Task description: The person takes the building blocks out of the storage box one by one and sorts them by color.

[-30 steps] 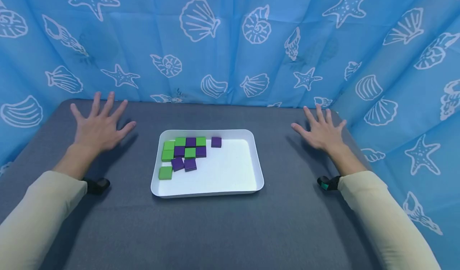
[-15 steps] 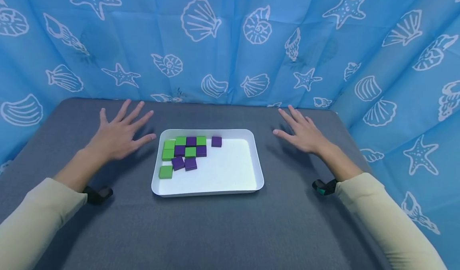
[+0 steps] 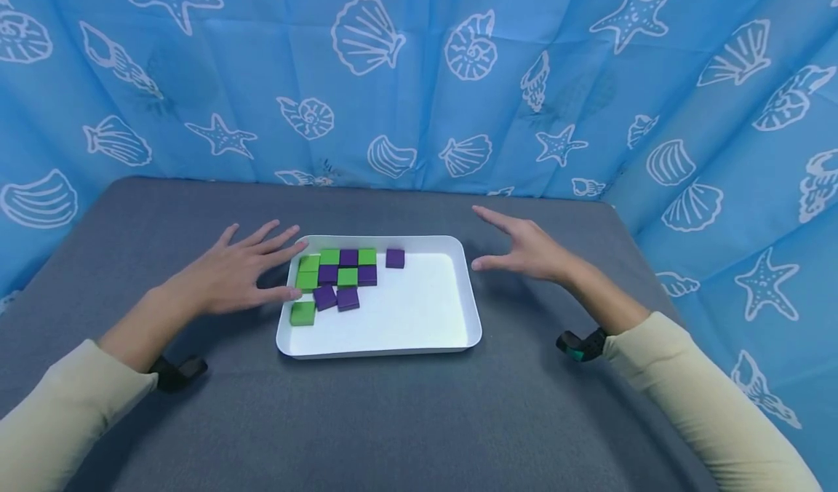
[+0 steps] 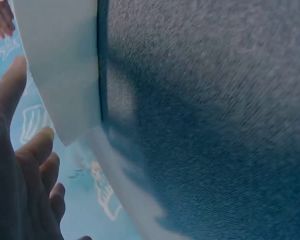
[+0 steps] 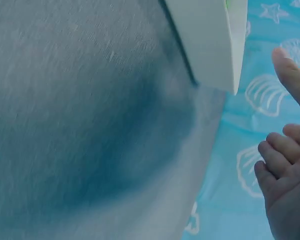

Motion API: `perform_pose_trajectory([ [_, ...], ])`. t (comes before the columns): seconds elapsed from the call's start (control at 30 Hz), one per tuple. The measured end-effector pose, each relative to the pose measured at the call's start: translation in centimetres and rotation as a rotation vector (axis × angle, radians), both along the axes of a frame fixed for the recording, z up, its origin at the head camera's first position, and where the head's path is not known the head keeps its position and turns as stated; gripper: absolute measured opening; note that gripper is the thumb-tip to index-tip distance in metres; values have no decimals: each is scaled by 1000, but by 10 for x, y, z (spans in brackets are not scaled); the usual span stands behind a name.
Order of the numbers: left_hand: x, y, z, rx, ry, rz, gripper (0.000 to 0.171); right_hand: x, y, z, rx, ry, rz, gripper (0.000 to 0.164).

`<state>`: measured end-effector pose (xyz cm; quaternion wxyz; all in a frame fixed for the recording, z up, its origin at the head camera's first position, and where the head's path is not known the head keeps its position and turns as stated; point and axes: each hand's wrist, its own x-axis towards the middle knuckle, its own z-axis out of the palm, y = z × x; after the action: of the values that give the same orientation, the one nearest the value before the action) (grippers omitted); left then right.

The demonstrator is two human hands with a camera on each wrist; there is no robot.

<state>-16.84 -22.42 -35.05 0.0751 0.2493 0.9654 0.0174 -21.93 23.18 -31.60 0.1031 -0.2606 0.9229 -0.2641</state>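
Note:
A white rectangular tray lies on the dark grey table, with green and purple square tiles grouped in its left part. One purple tile sits apart near the back rim, and a green tile lies alone toward the front left. My left hand is spread at the tray's left side, its thumb and fingertips overlapping the left rim in the head view. Just off the right rim is my right hand, thumb and fingers wide apart. Neither hand holds anything. In the left wrist view, the tray's side wall stands near the fingers.
The grey table extends around the tray on all sides. A blue curtain with white shell and starfish prints hangs along the back and right edges. Black wrist straps with cameras sit below both cuffs.
Both hands have moved inward from the table's far sides to the tray's left and right ends. The tray and tiles have stayed in place.

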Motion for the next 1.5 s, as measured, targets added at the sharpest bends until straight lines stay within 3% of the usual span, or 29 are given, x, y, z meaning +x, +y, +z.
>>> perform_pose_trajectory([
  [0.2, 4, -1, -3, 29, -3, -43, 93, 4, -22, 6, -46, 1, 67, 89],
  [0.53, 6, -7, -8, 43, -13, -59, 92, -6, -57, 10, 30, -176, 213, 76],
  [0.67, 5, -9, -8, 42, -8, -56, 92, -11, -71, 6, 64, -204, 248, 72],
  [1.0, 2, -10, -11, 57, -15, -79, 90, -21, -88, -8, 65, -254, 258, 71],
  [1.3, 0, -9, -10, 65, -33, -73, 89, -27, -97, -9, 61, -348, 216, 69],
  [1.5, 0, -9, -10, 72, -48, -66, 90, -28, -106, -13, 60, -359, 216, 68],
])
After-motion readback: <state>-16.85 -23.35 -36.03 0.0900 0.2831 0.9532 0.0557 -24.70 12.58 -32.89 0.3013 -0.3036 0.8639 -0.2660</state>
